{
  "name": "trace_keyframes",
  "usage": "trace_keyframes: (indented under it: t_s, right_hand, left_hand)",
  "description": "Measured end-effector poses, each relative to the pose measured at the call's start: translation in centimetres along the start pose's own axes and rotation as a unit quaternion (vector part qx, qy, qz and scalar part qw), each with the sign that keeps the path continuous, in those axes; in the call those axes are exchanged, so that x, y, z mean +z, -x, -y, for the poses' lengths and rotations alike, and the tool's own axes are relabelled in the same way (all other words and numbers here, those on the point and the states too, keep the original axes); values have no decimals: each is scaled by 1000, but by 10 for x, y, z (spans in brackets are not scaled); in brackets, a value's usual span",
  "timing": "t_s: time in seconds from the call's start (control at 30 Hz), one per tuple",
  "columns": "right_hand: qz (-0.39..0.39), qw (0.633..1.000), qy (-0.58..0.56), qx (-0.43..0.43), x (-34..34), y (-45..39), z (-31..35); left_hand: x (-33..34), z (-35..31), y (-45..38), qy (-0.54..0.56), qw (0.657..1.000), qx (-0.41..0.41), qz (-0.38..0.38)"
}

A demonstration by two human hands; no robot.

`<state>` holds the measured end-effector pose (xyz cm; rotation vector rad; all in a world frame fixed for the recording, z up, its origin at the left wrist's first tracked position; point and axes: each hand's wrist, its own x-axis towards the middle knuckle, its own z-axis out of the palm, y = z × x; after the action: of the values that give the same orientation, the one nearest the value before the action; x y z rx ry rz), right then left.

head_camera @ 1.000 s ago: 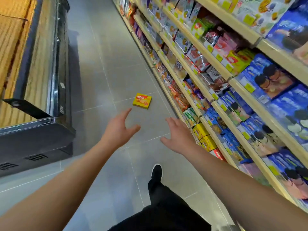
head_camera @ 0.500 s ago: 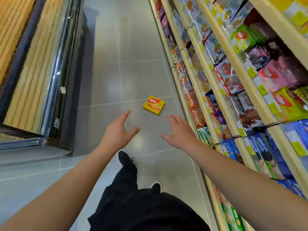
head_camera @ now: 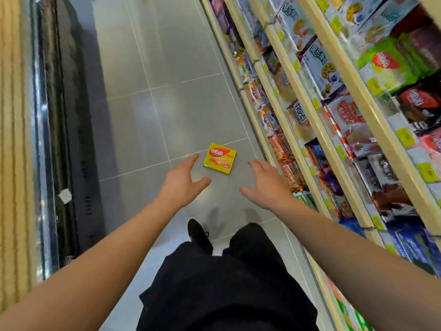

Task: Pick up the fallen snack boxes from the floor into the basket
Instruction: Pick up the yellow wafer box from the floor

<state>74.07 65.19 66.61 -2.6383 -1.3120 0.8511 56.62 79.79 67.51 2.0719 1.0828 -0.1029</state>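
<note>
Since a second earlier the box [head_camera: 220,158] had come much nearer to both hands, and the view had tipped further down toward the floor [head_camera: 191,111].

One yellow box lay flat on the grey tiles, label up, just beside the foot of the shelves [head_camera: 317,130] and well apart from the freezer [head_camera: 59,139] across the aisle. Nothing lay on the tiles between the box and the hands.

Two hands reached out, neither touching the box. The left hand [head_camera: 181,181] hung just left of the box and a little nearer the person, fingers spread and empty, its forefinger close to the box's left edge. The right hand [head_camera: 267,185] hung right of the box, between it and the shelves, fingers likewise spread and holding nothing. The box sat beyond the gap between them.

Nearer than the box, one black shoe [head_camera: 198,232] stood on the tiles, with black trousers [head_camera: 226,283] below. The shelves, right of the box, were packed with snack packs in rows, too many and too blurred to count.
</note>
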Motion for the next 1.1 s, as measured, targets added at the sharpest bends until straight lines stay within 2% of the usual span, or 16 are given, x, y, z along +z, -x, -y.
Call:
trace_keyframes:
  t_s: [0.2, 0.37, 0.53, 0.63, 0.8, 0.97, 1.1]
  right_hand:
    - [27, 996, -53, 61, -13, -83, -25]
    - [46, 990, -108, 76, -11, -168, -49]
    - [95, 976, -171, 101, 7, -265, -66]
    - [120, 970, -176, 117, 25, -309, -78]
    - [133, 959, -187, 169, 92, -379, -105]
    - [156, 939, -194, 238, 203, -453, -139]
    - [149, 915, -238, 289, 304, -505, -161]
  left_hand:
    - [-6, -18, -104, -15, 998, -13, 57]
    - [2, -30, -177, -21, 997, -37, 65]
    - [26, -23, -269, -50, 992, -61, 95]
    - [46, -10, -318, -64, 988, -50, 131]
    - [105, 48, -401, -76, 979, -54, 182]
    - [193, 134, -481, -119, 953, -55, 273]
    - [266, 208, -533, -142, 941, -69, 299]
